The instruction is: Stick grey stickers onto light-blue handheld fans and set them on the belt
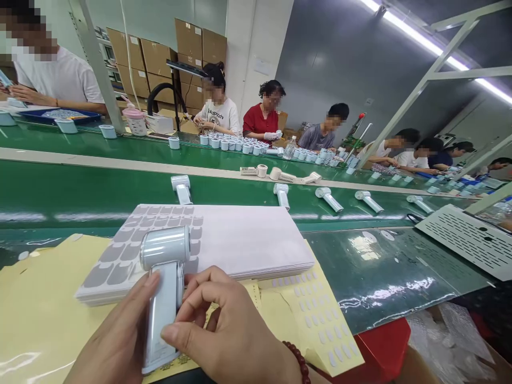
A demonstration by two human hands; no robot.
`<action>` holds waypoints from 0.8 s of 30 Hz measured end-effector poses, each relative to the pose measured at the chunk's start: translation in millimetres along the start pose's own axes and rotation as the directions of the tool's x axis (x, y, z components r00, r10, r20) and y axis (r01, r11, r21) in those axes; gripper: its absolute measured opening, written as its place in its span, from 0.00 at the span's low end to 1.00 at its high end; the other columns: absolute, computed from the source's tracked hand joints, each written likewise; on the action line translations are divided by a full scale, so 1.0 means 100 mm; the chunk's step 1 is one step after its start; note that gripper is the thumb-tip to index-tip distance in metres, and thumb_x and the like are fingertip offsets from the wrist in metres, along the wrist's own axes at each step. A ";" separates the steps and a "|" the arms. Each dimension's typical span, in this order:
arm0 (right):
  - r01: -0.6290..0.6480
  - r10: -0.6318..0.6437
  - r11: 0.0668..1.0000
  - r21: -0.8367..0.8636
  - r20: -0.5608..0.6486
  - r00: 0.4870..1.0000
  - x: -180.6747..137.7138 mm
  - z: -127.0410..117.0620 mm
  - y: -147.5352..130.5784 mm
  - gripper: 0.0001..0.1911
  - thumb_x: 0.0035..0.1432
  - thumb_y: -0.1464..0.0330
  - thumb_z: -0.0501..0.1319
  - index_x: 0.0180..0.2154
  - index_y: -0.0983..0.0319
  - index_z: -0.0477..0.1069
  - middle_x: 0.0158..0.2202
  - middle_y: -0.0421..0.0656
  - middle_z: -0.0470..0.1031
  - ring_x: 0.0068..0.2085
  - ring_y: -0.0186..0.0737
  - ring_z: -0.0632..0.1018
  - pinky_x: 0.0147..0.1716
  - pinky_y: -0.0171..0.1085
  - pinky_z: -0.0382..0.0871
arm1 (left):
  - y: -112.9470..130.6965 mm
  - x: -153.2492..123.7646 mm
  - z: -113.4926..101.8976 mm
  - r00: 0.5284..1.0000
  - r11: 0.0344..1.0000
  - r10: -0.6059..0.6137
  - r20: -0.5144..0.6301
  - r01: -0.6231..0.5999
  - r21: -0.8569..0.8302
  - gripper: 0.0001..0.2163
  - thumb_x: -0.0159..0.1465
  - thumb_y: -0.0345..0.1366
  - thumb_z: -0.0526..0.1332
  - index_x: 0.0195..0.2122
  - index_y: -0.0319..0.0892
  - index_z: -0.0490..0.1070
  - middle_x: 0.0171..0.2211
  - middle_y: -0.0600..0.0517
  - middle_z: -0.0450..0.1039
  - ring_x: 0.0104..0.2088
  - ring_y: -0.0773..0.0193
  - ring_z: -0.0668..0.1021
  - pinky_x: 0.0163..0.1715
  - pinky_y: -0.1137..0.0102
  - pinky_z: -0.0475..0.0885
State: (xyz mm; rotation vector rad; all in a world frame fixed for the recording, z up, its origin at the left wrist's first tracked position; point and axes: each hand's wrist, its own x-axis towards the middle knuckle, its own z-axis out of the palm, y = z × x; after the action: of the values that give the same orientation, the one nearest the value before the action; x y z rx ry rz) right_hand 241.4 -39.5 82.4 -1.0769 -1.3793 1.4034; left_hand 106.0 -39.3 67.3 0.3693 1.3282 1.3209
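My left hand [116, 336] grips the handle of a pale blue handheld device [162, 282] with a round head, holding it upright over the bench. My right hand [224, 330] is curled against the handle's right side, fingertips pressed to it in a pinch. Whether anything is between those fingertips is hidden. Behind the device lies a stack of white sticker sheets [224, 240] with grey rounded stickers at its left end. Yellow backing sheets [316, 314] with small white stickers lie under and to the right.
A green conveyor belt [80, 192] carries several more pale blue devices [182, 188] past me. Across it, several people sit working with rows of small round parts [232, 143]. A white perforated panel [468, 240] lies at right. Cardboard boxes [160, 64] are stacked at the back.
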 end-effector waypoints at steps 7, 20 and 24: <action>-0.025 0.027 0.993 -0.117 0.013 1.000 0.05 0.00 -0.04 0.12 0.46 0.73 0.74 0.22 0.60 0.71 0.37 0.36 0.71 0.32 0.32 0.74 0.34 0.33 0.70 | 0.11 0.02 0.09 0.999 0.997 -0.042 0.014 0.043 -0.064 0.11 0.58 0.37 0.71 0.43 0.50 0.80 0.52 0.62 0.80 0.61 0.64 0.72 0.46 0.85 0.72; 0.062 -0.064 0.966 -0.250 0.001 0.998 0.07 -0.02 -0.02 0.10 0.50 0.75 0.70 0.25 0.59 0.70 0.36 0.38 0.69 0.41 0.40 0.77 0.38 0.35 0.73 | 0.10 0.02 0.08 0.995 0.992 0.016 0.096 -0.004 -0.129 0.21 0.53 0.33 0.73 0.49 0.52 0.78 0.47 0.61 0.82 0.49 0.62 0.81 0.37 0.84 0.76; 0.122 -0.124 0.962 -0.243 0.007 0.992 0.07 -0.06 -0.03 0.10 0.51 0.73 0.69 0.25 0.59 0.70 0.35 0.38 0.68 0.43 0.42 0.77 0.38 0.36 0.73 | 0.12 0.02 0.01 0.969 0.996 -0.056 0.242 0.070 -0.049 0.28 0.46 0.40 0.77 0.51 0.53 0.77 0.48 0.56 0.82 0.55 0.52 0.78 0.38 0.76 0.80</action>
State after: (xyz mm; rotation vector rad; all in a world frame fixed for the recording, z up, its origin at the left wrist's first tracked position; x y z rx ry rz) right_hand 245.2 -31.4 85.2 -1.1291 -1.6153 1.1604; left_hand 100.9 -33.6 76.7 0.4295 1.0884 1.2171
